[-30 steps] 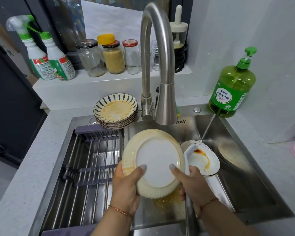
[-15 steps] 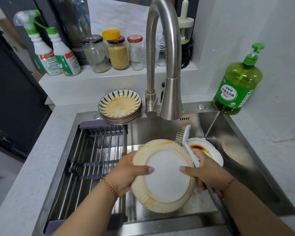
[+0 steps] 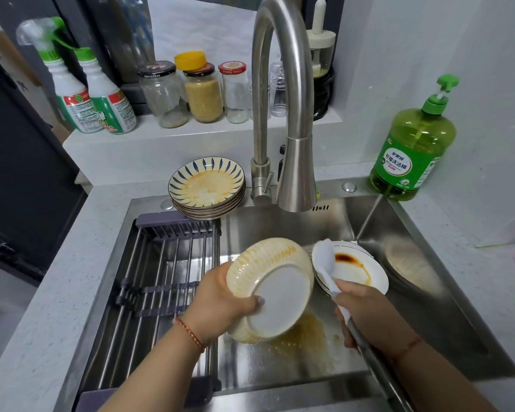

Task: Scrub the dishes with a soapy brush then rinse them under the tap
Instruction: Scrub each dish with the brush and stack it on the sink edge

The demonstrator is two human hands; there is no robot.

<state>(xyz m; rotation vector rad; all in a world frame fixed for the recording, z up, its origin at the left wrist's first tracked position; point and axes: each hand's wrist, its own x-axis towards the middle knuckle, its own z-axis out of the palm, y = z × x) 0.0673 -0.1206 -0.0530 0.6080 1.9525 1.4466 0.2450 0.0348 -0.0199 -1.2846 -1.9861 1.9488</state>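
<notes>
Gripping the greasy ribbed plate (image 3: 275, 288) by its rim, left hand (image 3: 220, 304) curled around it; right hand (image 3: 366, 313) wraps the brush (image 3: 327, 263) handle. Slick, breakable ceramic at frame centre, probably.

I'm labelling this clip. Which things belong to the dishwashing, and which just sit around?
In use: ribbed plate, left hand, dish brush, right hand, tap, sauce-stained plate, striped plate stack, detergent bottle.
Idle: spray bottles, jars.

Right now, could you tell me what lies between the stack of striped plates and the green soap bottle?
In the head view, the tap stands between the stack of striped plates and the green soap bottle, with its base on the sink's back rim.
</notes>
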